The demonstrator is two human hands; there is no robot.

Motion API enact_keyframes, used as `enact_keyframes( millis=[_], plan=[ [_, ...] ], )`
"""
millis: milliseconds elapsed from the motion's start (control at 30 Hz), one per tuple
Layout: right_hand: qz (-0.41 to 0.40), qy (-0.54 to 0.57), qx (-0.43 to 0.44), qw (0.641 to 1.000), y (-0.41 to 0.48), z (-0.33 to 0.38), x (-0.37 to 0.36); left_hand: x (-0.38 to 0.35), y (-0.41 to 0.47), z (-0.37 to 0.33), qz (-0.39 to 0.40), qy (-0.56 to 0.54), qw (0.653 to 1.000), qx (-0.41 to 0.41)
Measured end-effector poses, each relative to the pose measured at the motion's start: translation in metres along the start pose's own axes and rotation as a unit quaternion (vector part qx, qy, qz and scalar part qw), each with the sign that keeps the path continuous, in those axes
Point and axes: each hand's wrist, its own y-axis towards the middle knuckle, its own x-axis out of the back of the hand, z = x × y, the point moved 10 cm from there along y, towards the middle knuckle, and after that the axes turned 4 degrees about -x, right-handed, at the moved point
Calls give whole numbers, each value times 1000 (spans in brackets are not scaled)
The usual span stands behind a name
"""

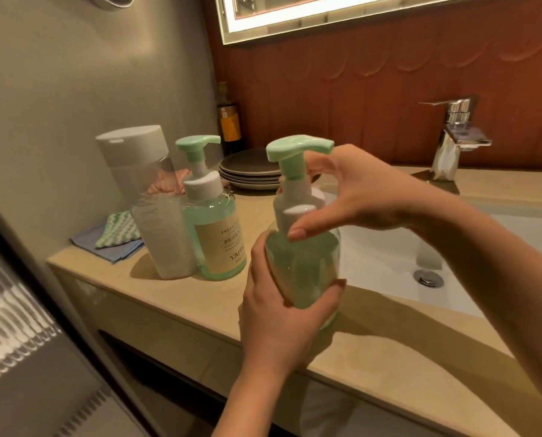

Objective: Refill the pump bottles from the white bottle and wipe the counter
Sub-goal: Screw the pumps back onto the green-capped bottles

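The left hand (276, 310) holds one pump bottle (307, 263) at the surface (175, 310) edge beside the sink (389, 257), its grip curled round the body. The right hand (358, 197) pinches the white pump collar, though whether the pump is going on or coming off is hard to judge. The second pump bottle (214, 228) and the capped white bottle (156, 209) stand touching, both holding liquid. The folded cloths (112, 241) lie by the wall, so the wiping looks undone.
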Motion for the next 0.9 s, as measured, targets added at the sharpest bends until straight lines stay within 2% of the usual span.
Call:
enact_keyframes(
  millis=[67, 133, 267, 400, 533, 667, 767, 900],
  plan=[
    [-24, -1, 5, 1000, 1, 6, -5, 1, 0, 0, -6, -7, 1000, 3],
    [-13, 20, 1, 1000, 0, 8, -14, 1, 0, 0, -9, -8, 1000, 3],
    [65, 61, -9, 996, -3, 5, -26, 1, 1, 1, -6, -18, 1000, 3],
    [201, 137, -34, 969, -14, -5, -34, 0, 0, 2, -1, -21, 1000, -4],
    [237, 136, -30, 961, -21, -11, -28, 0, 0, 4, -7, -16, 1000, 3],
    [161, 128, -11, 978, -13, -5, -16, 0, 0, 4, -14, -13, 1000, -6],
    [69, 52, 5, 996, -5, -2, -2, -1, 0, 4, -14, -6, 1000, -11],
    [5, -4, -6, 1000, -1, 0, -1, 0, -1, 9, -19, -7, 1000, 4]
  ],
)
